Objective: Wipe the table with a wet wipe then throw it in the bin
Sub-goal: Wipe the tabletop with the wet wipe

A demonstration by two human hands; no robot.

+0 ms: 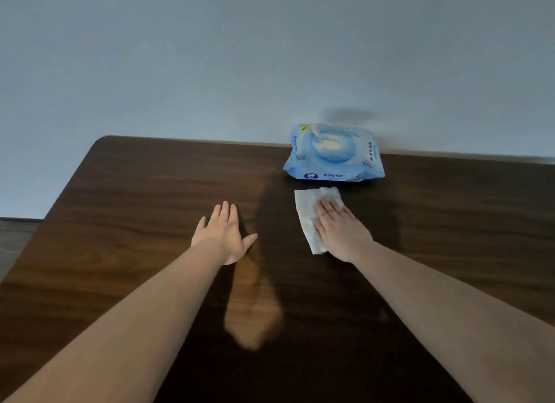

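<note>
A white wet wipe (306, 210) lies spread flat on the dark wooden table (135, 192). My right hand (339, 230) presses flat on the wipe's right part, fingers together and pointing away from me. To its left, my left hand (223, 233) rests flat on the bare wood with its fingers extended and holds nothing. Just beyond the wipe sits a blue pack of wet wipes (333, 154), its lid flipped open. No bin is in view.
The table's far edge meets a pale wall (210, 57). Its rounded far left corner (103, 139) drops off to a dark floor (15, 237). A bright patch of light (249, 306) lies on the wood between my forearms.
</note>
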